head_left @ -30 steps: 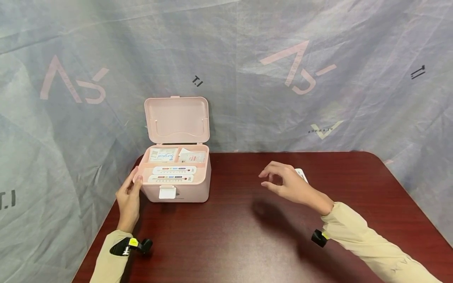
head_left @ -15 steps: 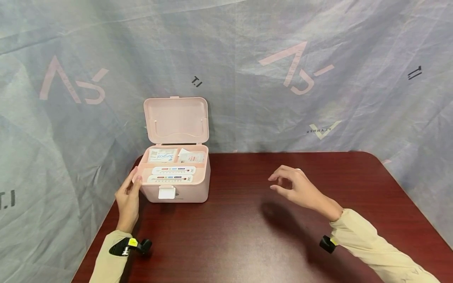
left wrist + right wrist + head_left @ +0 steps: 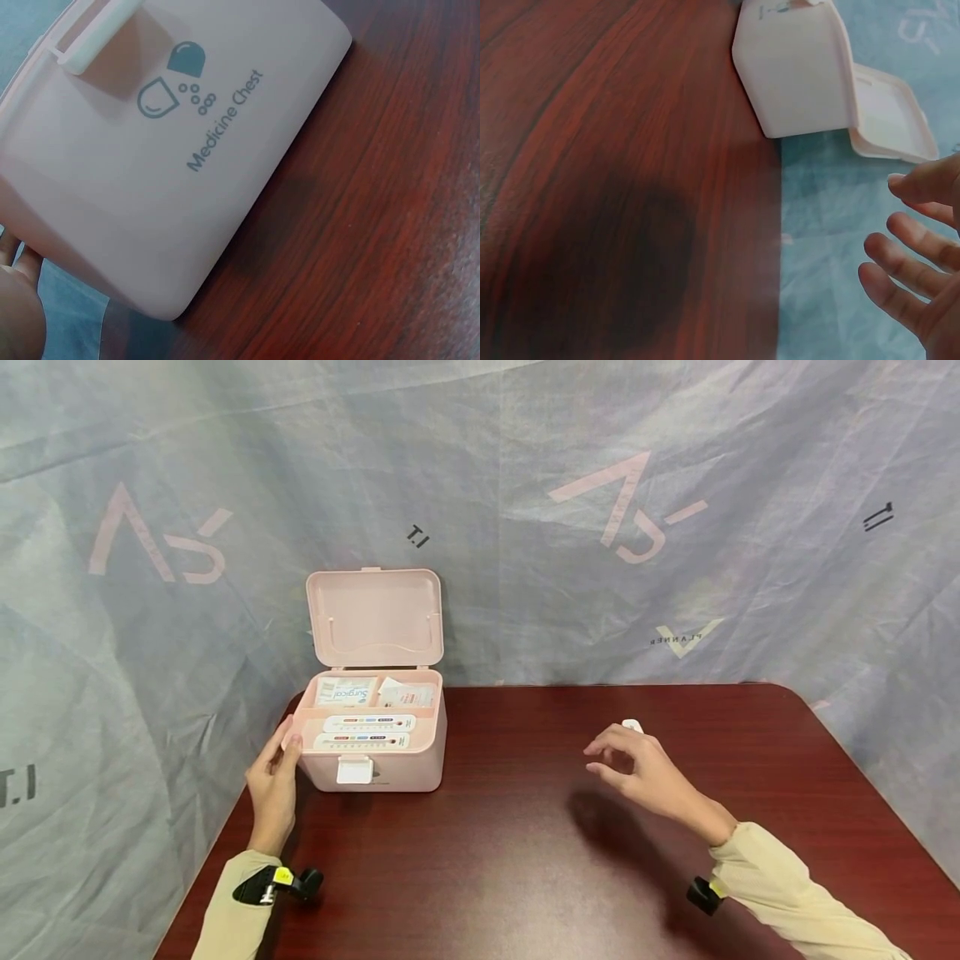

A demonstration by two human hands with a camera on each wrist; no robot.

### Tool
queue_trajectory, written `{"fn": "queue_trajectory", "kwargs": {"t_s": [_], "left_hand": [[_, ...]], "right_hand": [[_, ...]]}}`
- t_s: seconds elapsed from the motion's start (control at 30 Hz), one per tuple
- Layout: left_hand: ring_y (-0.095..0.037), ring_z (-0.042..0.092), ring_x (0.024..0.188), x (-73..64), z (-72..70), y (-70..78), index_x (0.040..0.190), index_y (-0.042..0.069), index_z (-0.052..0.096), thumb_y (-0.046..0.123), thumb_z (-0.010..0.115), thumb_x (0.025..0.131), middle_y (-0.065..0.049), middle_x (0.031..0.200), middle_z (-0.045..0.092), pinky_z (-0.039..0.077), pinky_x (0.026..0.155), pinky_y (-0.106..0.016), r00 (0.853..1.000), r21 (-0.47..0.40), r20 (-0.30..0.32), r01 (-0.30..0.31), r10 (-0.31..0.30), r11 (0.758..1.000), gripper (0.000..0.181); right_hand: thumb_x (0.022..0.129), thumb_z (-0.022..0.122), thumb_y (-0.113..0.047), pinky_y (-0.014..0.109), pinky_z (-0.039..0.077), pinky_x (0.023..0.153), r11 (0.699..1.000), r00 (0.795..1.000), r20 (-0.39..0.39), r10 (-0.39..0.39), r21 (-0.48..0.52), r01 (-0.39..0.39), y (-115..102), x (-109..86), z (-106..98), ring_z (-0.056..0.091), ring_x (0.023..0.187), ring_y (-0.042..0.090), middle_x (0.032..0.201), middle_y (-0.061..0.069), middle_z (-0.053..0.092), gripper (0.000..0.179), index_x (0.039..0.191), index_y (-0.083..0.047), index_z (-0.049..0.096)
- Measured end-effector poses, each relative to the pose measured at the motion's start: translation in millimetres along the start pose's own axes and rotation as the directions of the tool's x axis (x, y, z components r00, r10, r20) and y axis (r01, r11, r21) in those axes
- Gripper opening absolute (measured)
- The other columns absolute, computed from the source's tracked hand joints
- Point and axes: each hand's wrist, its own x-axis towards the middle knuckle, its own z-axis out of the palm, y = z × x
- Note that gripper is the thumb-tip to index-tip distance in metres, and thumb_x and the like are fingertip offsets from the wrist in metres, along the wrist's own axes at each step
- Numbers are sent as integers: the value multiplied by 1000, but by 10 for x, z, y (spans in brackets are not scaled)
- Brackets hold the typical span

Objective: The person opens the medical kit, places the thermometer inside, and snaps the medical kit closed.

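Note:
A pink medicine chest (image 3: 405, 768) stands at the left of the table, lid (image 3: 375, 618) raised. Its tray holds two white thermometer strips (image 3: 369, 723), a "Surgical" packet (image 3: 341, 691) and another white packet (image 3: 408, 693). My left hand (image 3: 273, 785) rests its thumb and fingers against the chest's left side; in the left wrist view part of that hand (image 3: 19, 307) shows beside the wall. Above the table at right, my right hand (image 3: 652, 772) holds nothing, its fingers (image 3: 907, 259) loosely bent. Behind it pokes out the rounded end of a white strip (image 3: 632, 725), mostly hidden.
The dark red wooden table (image 3: 480, 877) ends at a back edge close to a grey printed cloth (image 3: 510, 510). A white latch (image 3: 355, 770) hangs at the chest's front. Both wrists wear black cameras.
My right hand has drifted to the right and slightly nearer me, away from the chest. The left hand and the chest keep their places.

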Motion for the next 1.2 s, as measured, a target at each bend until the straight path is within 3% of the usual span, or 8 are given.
{"fn": "queue_trajectory", "kwargs": {"t_s": [0.27, 0.47, 0.63, 0.83, 1.2], "left_hand": [[-15, 46, 121, -4, 10, 22, 129, 1, 57, 7, 62, 91, -16, 134, 53, 37, 93, -14, 1000, 12, -8, -2, 2, 1000, 39], [-16, 44, 125, 6, 2, 9, 130, -1, 56, 7, 62, 91, -15, 135, 52, 36, 95, -14, 1000, 19, -5, 6, -6, 1000, 40], [-16, 42, 127, 2, -8, -11, 131, -1, 55, 7, 62, 91, -16, 136, 51, 36, 96, -14, 1000, 28, -2, 15, -15, 1000, 40], [-13, 45, 118, -5, -5, -7, 131, 0, 55, 9, 62, 92, -15, 136, 51, 36, 92, -14, 1000, 43, -5, 3, -3, 999, 40], [-16, 42, 127, -17, -14, 0, 131, 2, 56, 13, 63, 92, -14, 137, 51, 36, 97, -15, 1000, 45, 0, 29, -29, 999, 42]], "right_hand": [[72, 78, 1, 22, 39, 50, 1000, 999, -20, 29, 4, -29, 113, -132, -2, 51, 63, 13, 79, -6, 59, 30, 90, -20, 67], [71, 79, 1, 25, 39, 47, 995, 995, -29, 95, -18, -96, 181, -227, -8, 50, 62, 13, 76, -8, 57, 27, 90, -16, 69], [71, 78, 2, 25, 41, 46, 990, 990, -34, 139, -33, -141, 220, -295, -9, 51, 62, 15, 73, -8, 55, 26, 89, -14, 69], [71, 78, 1, 22, 42, 48, 982, 982, -54, 180, -51, -182, 253, -352, -15, 51, 63, 16, 73, -6, 55, 26, 88, -16, 68], [70, 80, 1, 18, 42, 47, 967, 968, -86, 234, -82, -241, 331, -437, -50, 54, 60, 14, 74, -2, 57, 26, 88, -15, 68]]}}
